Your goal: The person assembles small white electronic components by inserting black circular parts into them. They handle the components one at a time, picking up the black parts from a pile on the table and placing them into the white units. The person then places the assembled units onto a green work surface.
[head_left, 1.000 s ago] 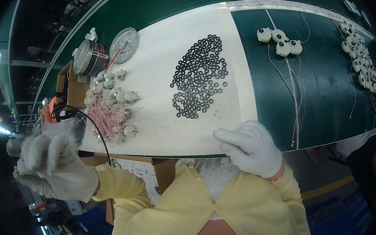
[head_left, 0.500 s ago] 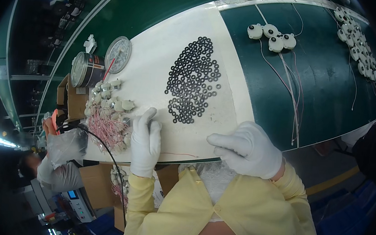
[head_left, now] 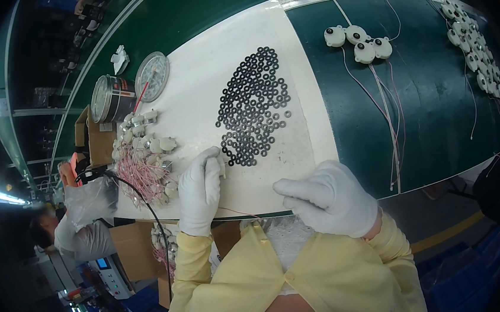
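My left hand [head_left: 200,194], in a white glove, is closed round a small white motor [head_left: 222,166]. Only an edge of that motor shows past the fingers, and a thin reddish wire trails from it toward the table edge. Across from it, my gloved right hand [head_left: 332,200] hovers near the front edge, thumb and forefinger pressed together and pointing left. Whatever those fingertips may hold is hidden. Many small black rings [head_left: 248,90] lie spread on the white sheet [head_left: 212,46] beyond both hands. Left of my left hand is a heap of white motors with pink wires [head_left: 141,173].
A tin can [head_left: 105,100] and a round lid [head_left: 152,76] with a red stick stand at the left. Several white motors with black rings [head_left: 364,52] rest on the green mat, more [head_left: 478,57] at far right. A black cable [head_left: 147,203] arches by my left arm. Other people work at left.
My left hand has shifted slightly right, and the motor's edge now shows beside its fingers. The right hand stays nearly still in its pinch. The whole view has moved a little.
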Demonstrator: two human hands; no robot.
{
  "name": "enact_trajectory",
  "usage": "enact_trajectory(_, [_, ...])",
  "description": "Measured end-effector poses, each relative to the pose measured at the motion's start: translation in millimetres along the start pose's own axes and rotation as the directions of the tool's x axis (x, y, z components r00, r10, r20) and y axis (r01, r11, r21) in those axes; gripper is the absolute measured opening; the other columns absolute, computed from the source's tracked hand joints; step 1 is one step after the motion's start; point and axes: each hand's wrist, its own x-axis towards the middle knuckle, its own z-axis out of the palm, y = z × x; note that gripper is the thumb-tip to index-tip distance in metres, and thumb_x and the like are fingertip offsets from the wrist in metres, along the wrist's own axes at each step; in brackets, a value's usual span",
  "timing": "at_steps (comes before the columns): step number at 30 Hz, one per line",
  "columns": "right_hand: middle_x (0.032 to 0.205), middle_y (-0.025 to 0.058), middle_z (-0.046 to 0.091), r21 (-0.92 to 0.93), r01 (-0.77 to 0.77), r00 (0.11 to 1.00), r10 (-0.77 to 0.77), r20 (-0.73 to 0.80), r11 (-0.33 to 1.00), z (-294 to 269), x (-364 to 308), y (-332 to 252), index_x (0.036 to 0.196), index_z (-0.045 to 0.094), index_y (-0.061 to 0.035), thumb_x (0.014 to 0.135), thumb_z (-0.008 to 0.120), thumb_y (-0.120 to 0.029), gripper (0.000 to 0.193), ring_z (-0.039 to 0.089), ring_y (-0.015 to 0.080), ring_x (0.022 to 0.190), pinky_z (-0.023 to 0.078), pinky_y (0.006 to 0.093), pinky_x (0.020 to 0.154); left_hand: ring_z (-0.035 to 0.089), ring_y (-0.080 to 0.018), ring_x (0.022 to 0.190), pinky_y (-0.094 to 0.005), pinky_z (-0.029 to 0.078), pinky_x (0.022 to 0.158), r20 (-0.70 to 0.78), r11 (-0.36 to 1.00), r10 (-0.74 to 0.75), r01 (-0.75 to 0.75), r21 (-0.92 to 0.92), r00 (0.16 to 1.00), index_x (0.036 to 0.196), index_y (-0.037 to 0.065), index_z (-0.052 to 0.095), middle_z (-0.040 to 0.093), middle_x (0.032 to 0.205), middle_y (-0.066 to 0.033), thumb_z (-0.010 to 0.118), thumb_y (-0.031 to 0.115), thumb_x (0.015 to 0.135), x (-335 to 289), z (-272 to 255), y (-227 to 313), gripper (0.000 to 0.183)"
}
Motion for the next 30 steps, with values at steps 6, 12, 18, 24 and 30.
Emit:
enact_trajectory(6, [0.054,0.0047,0.054,-0.019,0.023,1.000,-0.023,-0.005,1.000,-1.7,0.7,-0.2,0.107,0.074,-0.0074,0.079,0.080,-0.008,0.029,0.054,0.0264,0.045,0.038,0.0369,0.043,0.068,-0.0276,0.072,-0.0374,0.054,0.068,0.077,0.996,-0.030,0.024,0.088,0.997,0.112,0.001,0.062,0.070,0.088,-0.0133,0.063,0.010,0.100,6.5,-5.0,11.3,0.014])
enact_trajectory(12, [0.056,0.0051,0.059,0.002,0.033,0.999,-0.033,-0.011,0.999,-3.3,4.1,-2.9,0.106,0.074,-0.0057,0.079,0.079,-0.007,0.027,0.058,0.0254,0.047,0.041,0.0361,0.044,0.071,-0.0298,0.075,-0.0388,0.055,0.067,0.055,0.985,0.016,-0.025,0.170,0.998,0.110,0.003,0.063,0.073,0.092,-0.0141,0.069,0.010,0.096,6.5,-1.1,3.7,0.017])
enact_trajectory(18, [0.057,0.0052,0.059,-0.012,0.023,1.000,-0.022,0.013,1.000,-6.1,3.6,-3.0,0.105,0.074,-0.0059,0.079,0.079,-0.007,0.027,0.058,0.0253,0.047,0.041,0.0355,0.043,0.067,-0.0281,0.067,-0.0398,0.052,0.059,0.185,0.866,0.226,-0.284,0.411,0.956,0.108,0.008,0.061,0.069,0.084,-0.0080,0.077,0.014,0.089,10.9,-19.2,20.3,0.026])
enact_trajectory(24, [0.057,0.0053,0.059,-0.007,0.030,0.999,-0.030,-0.016,1.000,-3.2,3.2,-2.2,0.105,0.074,-0.0067,0.079,0.079,-0.007,0.026,0.057,0.0257,0.046,0.040,0.0357,0.043,0.071,-0.0316,0.071,-0.0402,0.055,0.060,0.335,0.781,0.134,-0.308,0.543,0.933,0.101,0.005,0.060,0.072,0.085,-0.0116,0.078,0.018,0.089,9.6,-34.5,34.6,0.025])
enact_trajectory(30, [0.059,0.0053,0.059,0.022,0.034,0.999,-0.034,-0.016,0.999,0.2,4.5,-2.3,0.107,0.073,-0.0065,0.079,0.078,-0.008,0.028,0.057,0.0269,0.047,0.042,0.0380,0.044,0.071,-0.0334,0.072,-0.0420,0.055,0.060,0.401,0.826,0.012,-0.235,0.513,0.916,0.100,0.005,0.059,0.071,0.083,-0.0141,0.077,0.019,0.090,18.6,-42.4,40.7,0.025])
